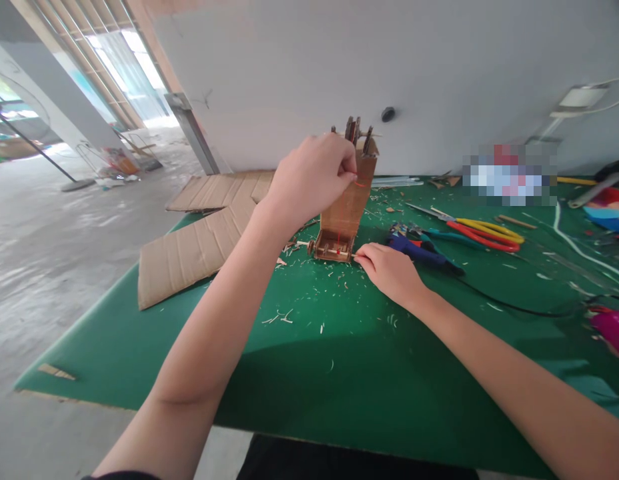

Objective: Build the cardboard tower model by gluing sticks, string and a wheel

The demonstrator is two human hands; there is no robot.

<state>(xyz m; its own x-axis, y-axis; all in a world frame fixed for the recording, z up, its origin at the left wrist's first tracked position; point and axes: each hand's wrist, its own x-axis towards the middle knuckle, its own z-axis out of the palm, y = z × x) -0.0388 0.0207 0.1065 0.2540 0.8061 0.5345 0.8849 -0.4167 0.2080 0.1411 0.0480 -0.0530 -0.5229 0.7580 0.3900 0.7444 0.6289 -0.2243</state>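
head view: left grip (pixel 314 170) tight on red string (pixel 359 184), right grip (pixel 389 270) around stick (pixel 344 253)

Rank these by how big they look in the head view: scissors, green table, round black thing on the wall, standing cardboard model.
Largest to smallest:
1. Green table
2. Cardboard model, partly hidden by the left hand
3. Scissors
4. Round black thing

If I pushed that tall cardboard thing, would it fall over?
It might tip: the cardboard tower looks tall above its small boxy base. It's probably light for its size, being cardboard. Its wooden stick, by the right hand, looks thin, so it could snap.
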